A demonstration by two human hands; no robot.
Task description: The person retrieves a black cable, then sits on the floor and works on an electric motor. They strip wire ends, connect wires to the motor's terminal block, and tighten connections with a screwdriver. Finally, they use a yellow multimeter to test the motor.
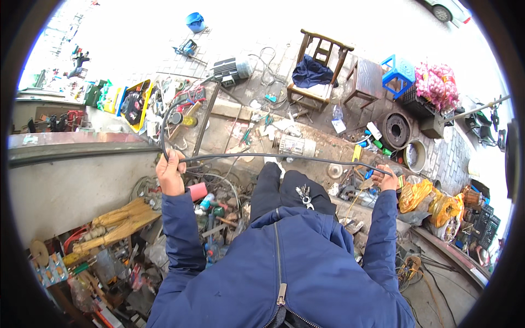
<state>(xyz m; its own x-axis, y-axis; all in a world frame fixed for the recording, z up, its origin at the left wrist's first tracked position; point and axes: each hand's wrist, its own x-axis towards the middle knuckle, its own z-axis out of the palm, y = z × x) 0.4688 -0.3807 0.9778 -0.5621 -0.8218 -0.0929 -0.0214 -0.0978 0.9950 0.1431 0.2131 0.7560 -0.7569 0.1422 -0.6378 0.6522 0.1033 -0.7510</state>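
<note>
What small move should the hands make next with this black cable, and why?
Probably bring the right hand in toward the left hand, folding the black cable into a loop. Both hands grip it, the span between them is drawn out nearly straight, and another stretch already curves up beyond the left hand, so gathering the span there seems sensible.

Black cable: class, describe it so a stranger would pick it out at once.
Start at the big navy jacket and follow its sleeves up to the left grip and the right grip. The black cable spans the gap between them, bowing slightly. Unlike the wires lying at lower right, it is held up.
</note>
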